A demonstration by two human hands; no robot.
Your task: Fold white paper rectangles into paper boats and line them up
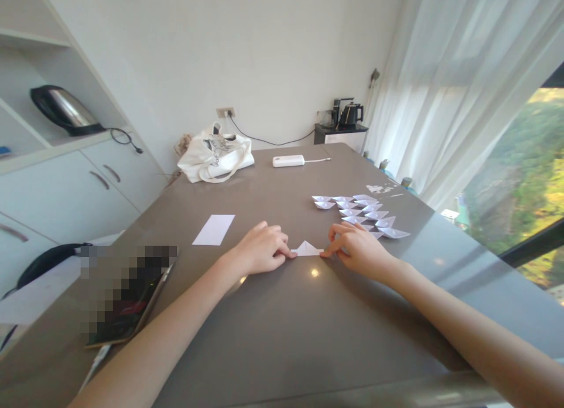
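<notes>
A small piece of white paper (306, 249), folded to a peak with a flat strip along its bottom, lies on the table in front of me. My left hand (264, 247) has its thumb and fingers closed at the paper's left end. At the right end, the fingers of my right hand (355, 249) pinch the strip, their tips partly hidden. Several folded paper boats (352, 208) stand in rows just beyond my right hand. A flat sheet of white paper (214, 230) rests to the left of my left hand.
A tablet-like device (132, 308), partly blurred out, lies at the left with a cable. Farther back are a white tote bag (215, 155) and a white power bank (288, 161). Paper scraps (382, 189) lie near the table's right edge, beside the curtained window.
</notes>
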